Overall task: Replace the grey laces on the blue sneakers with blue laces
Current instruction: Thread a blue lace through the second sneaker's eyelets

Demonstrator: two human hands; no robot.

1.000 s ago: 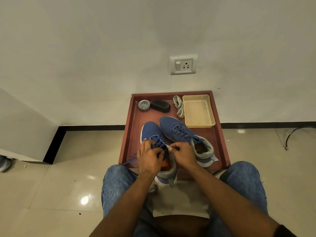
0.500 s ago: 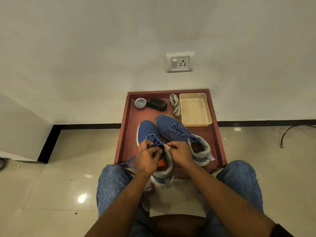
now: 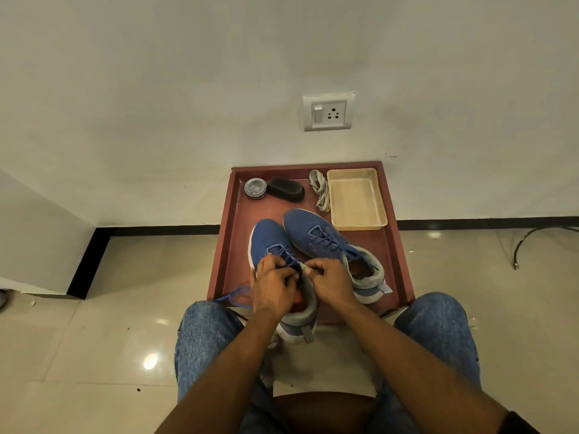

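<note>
Blue lace (image 3: 291, 261) still pinched, right hand (image 3: 332, 281) unmoved

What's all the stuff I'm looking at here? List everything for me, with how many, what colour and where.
tray: one, dark red, on the floor against the wall
sneakers: two, blue with grey collars, side by side on the tray
blue lace: one loose end, trailing over the tray's near left edge
grey laces: one bundle, far part of the tray
basket: one, beige, tray's far right corner
tin: one, silver, tray's far left
brush: one, black, beside the tin
wall socket: one, white, above the tray
cable: one, black, floor at right
left hand: grips the near sneaker
right hand: pinches the lace tip
</note>
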